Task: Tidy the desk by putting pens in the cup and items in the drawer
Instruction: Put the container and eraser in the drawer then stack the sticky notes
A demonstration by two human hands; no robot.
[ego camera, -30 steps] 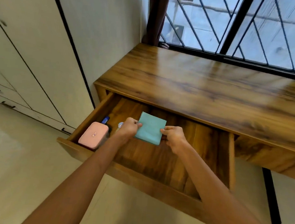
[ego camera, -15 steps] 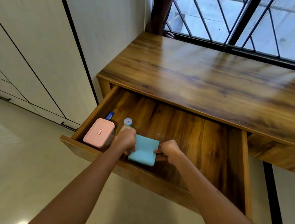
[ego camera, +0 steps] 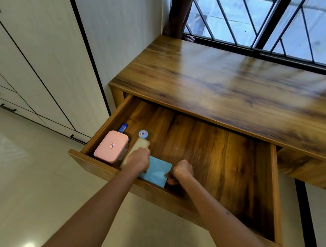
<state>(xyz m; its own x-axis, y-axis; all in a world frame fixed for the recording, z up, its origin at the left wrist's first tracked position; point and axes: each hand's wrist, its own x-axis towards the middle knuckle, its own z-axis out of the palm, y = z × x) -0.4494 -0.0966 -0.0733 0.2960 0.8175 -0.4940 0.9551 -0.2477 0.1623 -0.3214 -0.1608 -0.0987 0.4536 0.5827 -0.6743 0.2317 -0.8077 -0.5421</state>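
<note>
Both your hands hold the blue cloth low inside the open drawer.

Your left hand (ego camera: 138, 161) grips the left edge of the blue cloth (ego camera: 157, 172) with curled fingers, and your right hand (ego camera: 180, 172) pinches its right edge; the cloth sits just behind the front wall of the drawer (ego camera: 274, 190), left of the frame's centre. In the drawer's left end, a pink-lidded box (ego camera: 111, 146) stands beside a blue-capped bottle (ego camera: 143, 134), with a blue pen-like item (ego camera: 123, 127) behind the box. The wooden desk (ego camera: 229, 83) fills the upper right, under the barred window (ego camera: 273, 21).
</note>
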